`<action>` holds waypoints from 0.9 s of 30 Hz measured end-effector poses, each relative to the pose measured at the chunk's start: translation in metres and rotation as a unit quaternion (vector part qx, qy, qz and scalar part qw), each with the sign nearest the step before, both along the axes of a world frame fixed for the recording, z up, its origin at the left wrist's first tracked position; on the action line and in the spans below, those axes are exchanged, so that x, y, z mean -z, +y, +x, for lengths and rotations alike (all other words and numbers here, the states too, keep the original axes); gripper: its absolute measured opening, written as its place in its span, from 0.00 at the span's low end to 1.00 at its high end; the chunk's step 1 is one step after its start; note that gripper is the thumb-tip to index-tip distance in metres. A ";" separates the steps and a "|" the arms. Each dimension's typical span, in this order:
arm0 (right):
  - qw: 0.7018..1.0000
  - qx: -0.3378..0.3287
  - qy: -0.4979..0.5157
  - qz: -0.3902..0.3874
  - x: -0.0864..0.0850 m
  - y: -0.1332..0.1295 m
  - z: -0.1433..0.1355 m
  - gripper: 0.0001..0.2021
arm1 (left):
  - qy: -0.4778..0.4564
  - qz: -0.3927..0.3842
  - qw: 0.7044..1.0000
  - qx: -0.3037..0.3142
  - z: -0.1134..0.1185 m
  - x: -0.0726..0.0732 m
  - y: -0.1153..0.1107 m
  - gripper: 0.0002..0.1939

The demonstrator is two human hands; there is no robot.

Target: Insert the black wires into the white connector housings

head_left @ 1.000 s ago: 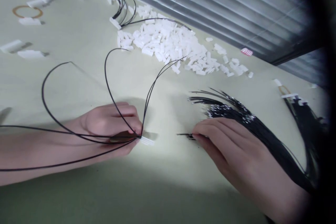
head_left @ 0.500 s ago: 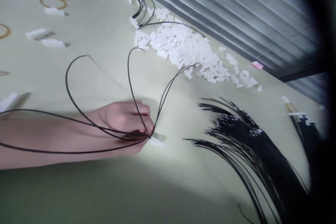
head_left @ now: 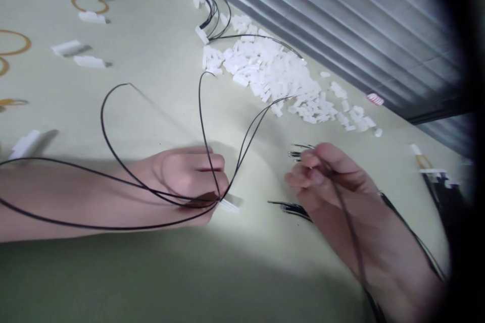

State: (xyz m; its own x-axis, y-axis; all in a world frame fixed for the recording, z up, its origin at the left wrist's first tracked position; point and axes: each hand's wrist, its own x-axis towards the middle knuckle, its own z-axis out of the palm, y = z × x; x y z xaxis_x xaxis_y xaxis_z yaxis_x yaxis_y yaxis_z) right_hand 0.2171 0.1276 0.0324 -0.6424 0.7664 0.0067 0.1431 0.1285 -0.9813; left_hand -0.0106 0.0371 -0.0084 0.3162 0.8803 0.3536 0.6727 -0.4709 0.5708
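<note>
My left hand rests on the pale green table and pinches a small white connector. Several black wires loop out of that connector, up and back over my forearm. My right hand hovers to the right of it, fingers closed on a single thin black wire that trails down over my wrist. Under and behind that hand lies a bundle of black wires with metal tips.
A heap of small white connectors lies at the back, next to a finished connector with wires. Loose white pieces and brown rings lie at the far left. A grey ribbed wall borders the table.
My right hand left the view half a second ago and is back now, raised above the wire bundle with one wire in its fingers. My left hand has stayed put on the connector.
</note>
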 end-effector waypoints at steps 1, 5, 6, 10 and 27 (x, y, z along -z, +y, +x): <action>0.999 -0.005 0.007 -0.039 0.003 -0.003 -0.006 0.12 | 0.024 0.029 0.999 0.021 -0.002 -0.004 0.000 0.09; 0.996 0.015 0.014 -0.092 0.011 -0.007 -0.020 0.08 | 0.078 0.066 0.994 0.043 -0.007 -0.010 0.000 0.09; 0.994 0.022 0.016 -0.103 0.012 -0.007 -0.022 0.08 | 0.082 0.065 0.994 0.041 -0.006 -0.009 0.001 0.10; 0.995 0.038 0.017 -0.086 0.012 -0.014 -0.027 0.08 | 0.083 0.061 0.994 0.035 -0.004 -0.007 0.001 0.10; 0.984 -0.110 -0.070 0.126 0.010 -0.034 -0.031 0.10 | 0.026 0.059 0.996 0.060 -0.006 -0.006 0.001 0.08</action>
